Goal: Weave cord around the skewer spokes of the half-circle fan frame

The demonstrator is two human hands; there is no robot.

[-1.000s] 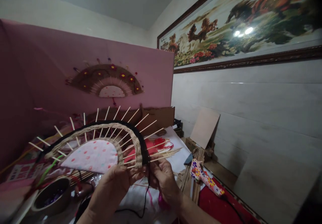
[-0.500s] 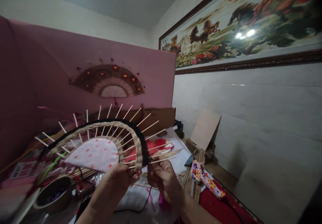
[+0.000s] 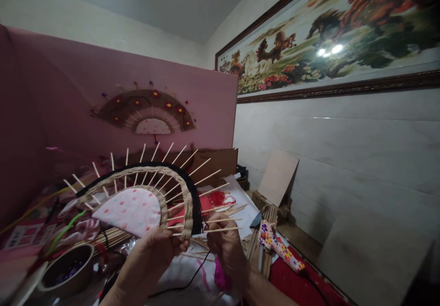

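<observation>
A half-round woven fan (image 3: pixel 132 207) of thin wooden sticks is held up in front of me, tilted. Its centre is white cloth with red dots, edged by tan woven cord bands and an outer black band (image 3: pixel 195 207). My left hand (image 3: pixel 153 253) grips its lower edge near the right end, thumb on the front. Just right of the black band, my right hand (image 3: pixel 228 251) pinches black cord among the lowest stick ends; its fingertips are partly hidden. Loose black cord (image 3: pixel 189 283) trails below, between both hands.
A finished fan with red flowers (image 3: pixel 144 106) hangs on the pink panel (image 3: pixel 206 95). Purple bits lie in a round bowl (image 3: pixel 67 269). At right rests a flower-patterned corded tool (image 3: pixel 280 248). Red thread (image 3: pixel 222 199), cardboard strips and white paper (image 3: pixel 237 191) lie behind my hands.
The fan has turned slightly, its left end shifting right and its right sticks dipping. My right hand has moved a little down, and the loose cord hangs in a different line.
</observation>
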